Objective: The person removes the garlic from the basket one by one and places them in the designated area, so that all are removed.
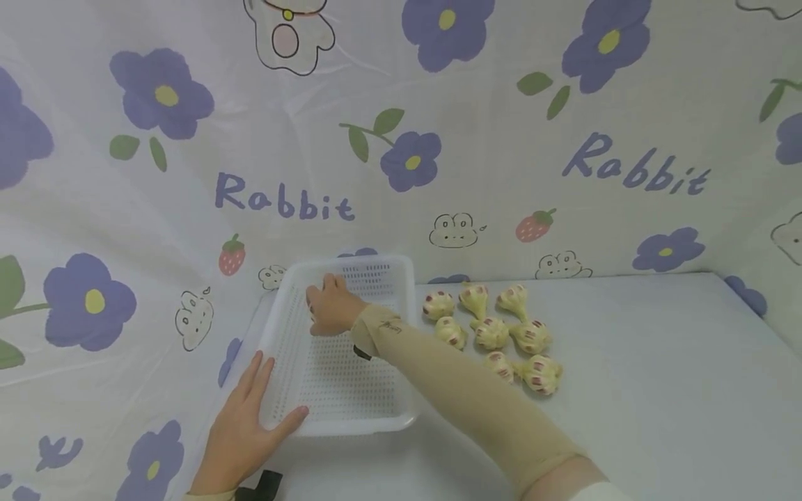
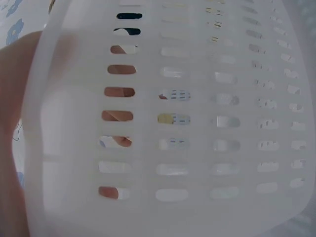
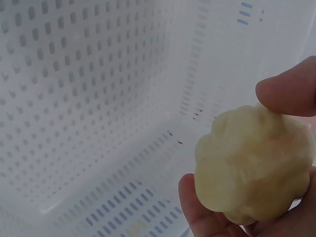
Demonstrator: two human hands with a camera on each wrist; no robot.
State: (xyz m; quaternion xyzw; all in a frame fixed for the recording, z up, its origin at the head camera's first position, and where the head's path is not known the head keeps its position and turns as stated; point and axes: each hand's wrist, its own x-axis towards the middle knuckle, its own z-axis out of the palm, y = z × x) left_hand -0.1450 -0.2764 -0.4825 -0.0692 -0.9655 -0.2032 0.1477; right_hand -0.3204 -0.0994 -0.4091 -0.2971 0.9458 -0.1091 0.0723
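Note:
A white plastic basket [image 1: 341,426] with slotted walls stands on the left of the table. My right hand [image 1: 335,306] reaches inside it and grips a pale garlic bulb [image 3: 254,165], thumb on one side and fingers on the other. In the head view that bulb is mostly hidden by the hand. At the basket's near left corner my left hand [image 1: 241,431] rests with fingers straight along the side and thumb at the front rim. The left wrist view is filled by the slotted basket wall [image 2: 69,123]. Several garlic bulbs [image 1: 491,334] lie in loose rows right of the basket.
The light table [image 1: 658,369] extends to the right, beyond the garlic. Behind it hangs a white cloth [image 1: 489,153] printed with purple flowers and "Rabbit". My right forearm [image 1: 464,390] crosses above the basket's right rim, near the bulbs.

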